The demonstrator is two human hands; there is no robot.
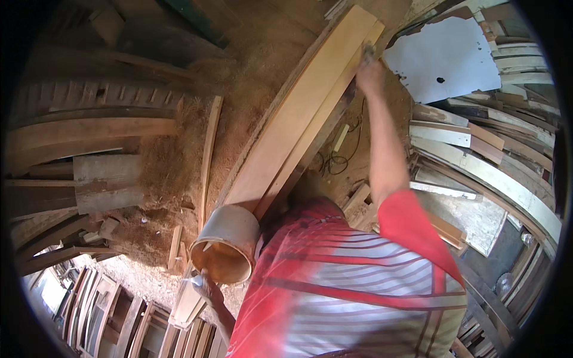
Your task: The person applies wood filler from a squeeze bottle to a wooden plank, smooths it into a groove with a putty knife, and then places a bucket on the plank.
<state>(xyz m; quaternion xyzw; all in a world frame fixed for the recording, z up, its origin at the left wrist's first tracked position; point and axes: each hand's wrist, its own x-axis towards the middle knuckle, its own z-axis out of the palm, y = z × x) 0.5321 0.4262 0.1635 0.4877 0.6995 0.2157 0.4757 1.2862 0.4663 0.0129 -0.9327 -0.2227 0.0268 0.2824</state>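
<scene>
My right hand (371, 76) reaches to the far end of a long pale wooden plank (298, 101). Its fingers close around a small grey brush-like tool (368, 51), blurred, which is at the plank's right edge. Over the near end of the plank stands a whitish bucket (230, 224), its mouth tipped toward me and its inside stained orange-brown. At the bucket's lower rim my left hand (207, 287) is closed, gripping the rim. A small white thing (195, 279) shows by those fingers; I cannot make out what it is.
Sawdust (170, 161) covers the floor on the left, with a narrow wood strip (210, 152) beside the plank. Stacked boards (489, 158) line the right side. A white sheet with ragged edges (444, 59) lies at the far right, and a dark cable (337, 164) coils below the plank.
</scene>
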